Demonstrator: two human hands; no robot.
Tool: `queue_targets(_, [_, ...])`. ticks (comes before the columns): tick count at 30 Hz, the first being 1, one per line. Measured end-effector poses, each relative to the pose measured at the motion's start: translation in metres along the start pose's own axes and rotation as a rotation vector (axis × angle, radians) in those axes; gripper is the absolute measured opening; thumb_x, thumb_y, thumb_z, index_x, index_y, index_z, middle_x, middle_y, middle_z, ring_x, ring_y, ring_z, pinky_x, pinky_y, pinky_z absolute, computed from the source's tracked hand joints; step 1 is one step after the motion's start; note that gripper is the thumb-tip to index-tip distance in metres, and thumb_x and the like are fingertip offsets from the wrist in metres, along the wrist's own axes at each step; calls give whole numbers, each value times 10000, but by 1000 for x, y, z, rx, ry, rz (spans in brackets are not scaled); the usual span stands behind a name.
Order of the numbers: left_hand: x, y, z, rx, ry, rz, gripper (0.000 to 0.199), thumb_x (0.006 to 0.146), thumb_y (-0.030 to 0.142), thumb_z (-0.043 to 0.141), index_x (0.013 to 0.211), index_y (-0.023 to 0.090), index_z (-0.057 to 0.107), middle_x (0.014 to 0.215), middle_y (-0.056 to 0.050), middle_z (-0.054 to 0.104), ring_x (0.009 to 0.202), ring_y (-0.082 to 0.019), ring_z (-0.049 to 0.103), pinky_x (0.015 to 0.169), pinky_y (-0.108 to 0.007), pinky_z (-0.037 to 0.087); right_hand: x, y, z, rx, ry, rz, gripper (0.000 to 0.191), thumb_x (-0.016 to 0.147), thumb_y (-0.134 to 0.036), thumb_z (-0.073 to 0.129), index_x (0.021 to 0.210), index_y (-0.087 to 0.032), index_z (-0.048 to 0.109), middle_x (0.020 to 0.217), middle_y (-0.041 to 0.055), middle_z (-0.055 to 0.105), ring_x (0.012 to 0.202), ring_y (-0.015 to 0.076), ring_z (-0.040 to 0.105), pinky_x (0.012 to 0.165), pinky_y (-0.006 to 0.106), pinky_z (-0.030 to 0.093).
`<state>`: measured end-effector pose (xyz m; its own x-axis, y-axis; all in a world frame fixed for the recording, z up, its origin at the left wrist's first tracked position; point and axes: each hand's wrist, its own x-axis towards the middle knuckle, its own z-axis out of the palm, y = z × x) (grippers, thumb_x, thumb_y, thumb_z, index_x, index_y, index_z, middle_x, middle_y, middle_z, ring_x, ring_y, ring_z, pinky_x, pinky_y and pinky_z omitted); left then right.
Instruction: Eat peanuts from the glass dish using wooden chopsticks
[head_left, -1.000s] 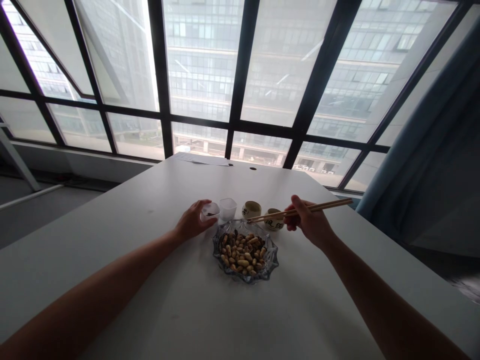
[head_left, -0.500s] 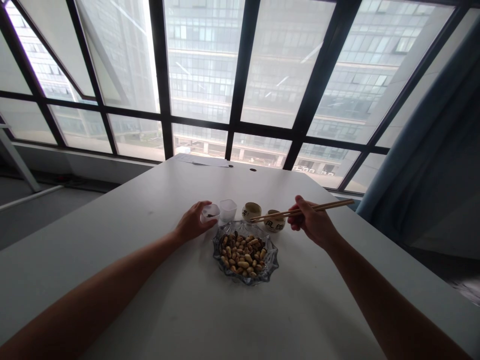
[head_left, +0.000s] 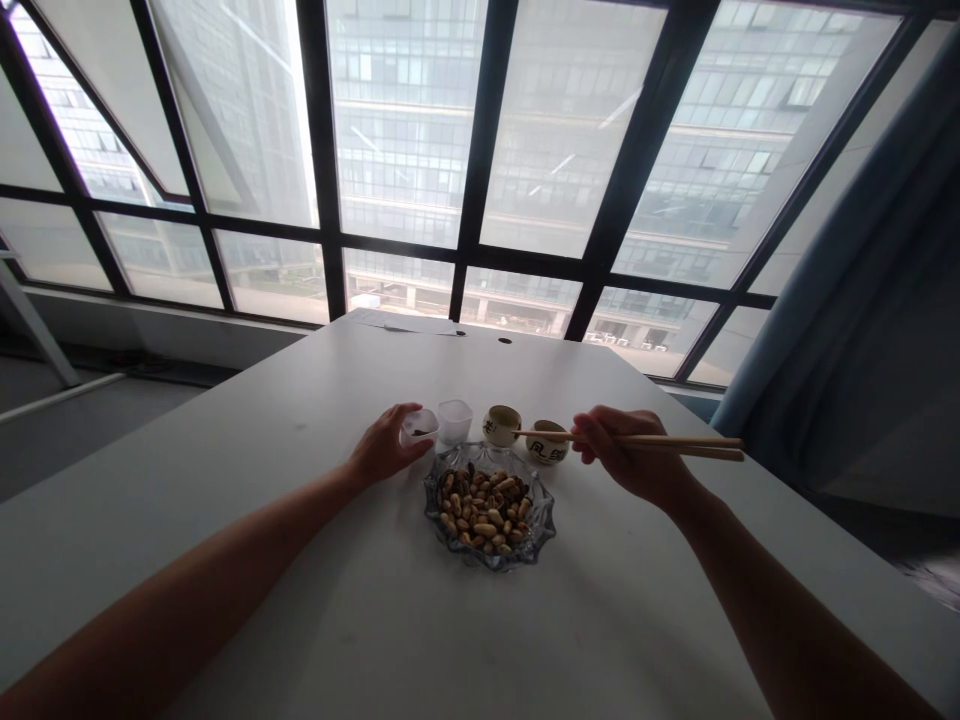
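Observation:
My left hand (head_left: 388, 447) grips the side of a small clear plastic cup (head_left: 429, 424) with a few dark bits in it. Beside that cup stands a second clear plastic cup (head_left: 454, 422). My right hand (head_left: 628, 455) is closed around a pair of wooden chopsticks (head_left: 694, 446), held nearly level, their tips by a small ceramic cup (head_left: 501, 426). A second ceramic cup (head_left: 547, 446) with dark characters stands just left of my right hand, partly behind the chopsticks. In front of the cups is a scalloped glass bowl (head_left: 541, 535) of peanuts (head_left: 486, 530) and some darker pieces.
The white table (head_left: 322, 620) runs up to a large black-framed window (head_left: 465, 180). Paper (head_left: 405, 322) lies at its far edge, near a dark round spot (head_left: 505, 341). A blue curtain (head_left: 817, 270) hangs at the right.
My right hand has turned, bringing the chopsticks closer to level with their rear ends lower and farther right. The tips shifted slightly right and up. My left hand remains on the plastic cup.

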<state>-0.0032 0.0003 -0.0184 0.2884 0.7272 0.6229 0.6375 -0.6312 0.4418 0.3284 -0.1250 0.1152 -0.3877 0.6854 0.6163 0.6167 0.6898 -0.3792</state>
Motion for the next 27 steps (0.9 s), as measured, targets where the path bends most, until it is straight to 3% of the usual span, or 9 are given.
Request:
queue_targets(7, [0,-1,0,-3,3,12,554,783,451,696,1251,218,512,1229,-117,642,1088,-287,645,888,-445,568,0,1,0,58,11,16,449,971,-496,525,667,-181,623,534,37,668,404,139,620,378,243,497])
queue_targets(14, [2,2,-2,-19,114,142,582,764,229,665,1306,222,455,1263,-123,581,1156,-284,607,994,-457,518,0,3,3,131,242,224,479,898,-617,571,691,-192,646,545,45,677,424,164,634,400,274,525])
queue_targets(20, [2,2,-2,-19,112,160,583,768,214,662,1308,221,442,1254,-124,571,1154,-284,605,995,-453,520,-2,10,5,126,281,239,450,919,-577,572,703,-190,654,550,41,674,432,155,634,411,260,513])
queue_targets(25, [1,4,-3,-25,120,151,573,778,280,694,1295,220,454,1228,-115,592,1119,-271,620,964,-431,538,5,-6,22,236,360,259,455,902,-597,581,686,-203,650,533,38,668,410,153,612,398,266,504])
queue_targets(27, [1,5,-3,-26,125,147,571,782,318,709,1288,221,463,1214,-113,607,1090,-264,633,944,-424,546,13,-15,37,284,327,230,451,912,-590,569,685,-207,642,541,35,672,417,149,614,414,263,513])
